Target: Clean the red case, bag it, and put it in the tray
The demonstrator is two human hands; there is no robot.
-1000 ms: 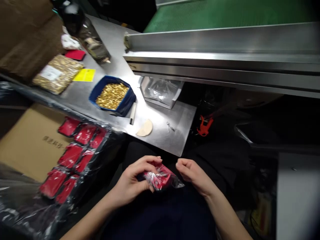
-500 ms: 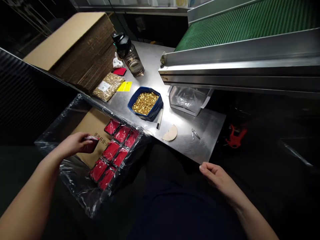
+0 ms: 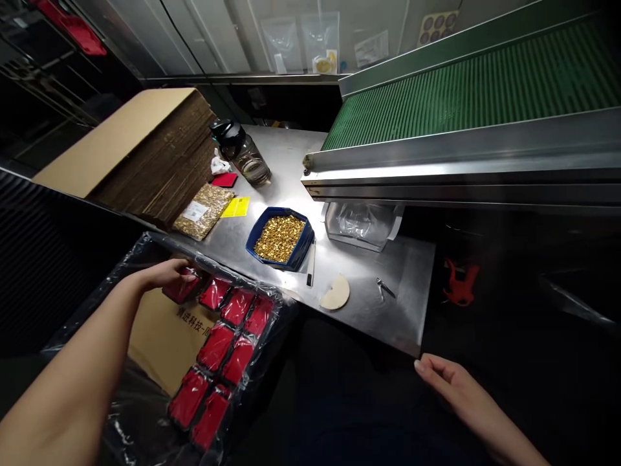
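Observation:
My left hand [image 3: 169, 273] is closed on a red packet [image 3: 180, 290] in clear wrap, at the far side of a plastic-lined box [image 3: 109, 285]. Several similar red packets [image 3: 216, 346] lie in rows in that box, to the right of the one I hold, on a cardboard sheet [image 3: 158, 340] with printed characters. My right hand [image 3: 453, 382] hovers just off the near right corner of the metal table [image 3: 407, 304]. Its fingers are curled in with the thumb against them, and nothing shows in them.
A blue bin [image 3: 310, 243] of gold-coloured small parts stands on the table. Around it are a bag of gold parts [image 3: 204, 210], a bottle [image 3: 247, 155], a clear tray [image 3: 359, 223], a pale disc [image 3: 336, 292] and stacked cardboard [image 3: 160, 155]. A green conveyor [image 3: 436, 116] rises at right.
My left hand has carried the red packet toward the box's far side, beside the other packets. My view has tilted up, showing more of the back wall. My right hand remains curled by the table corner.

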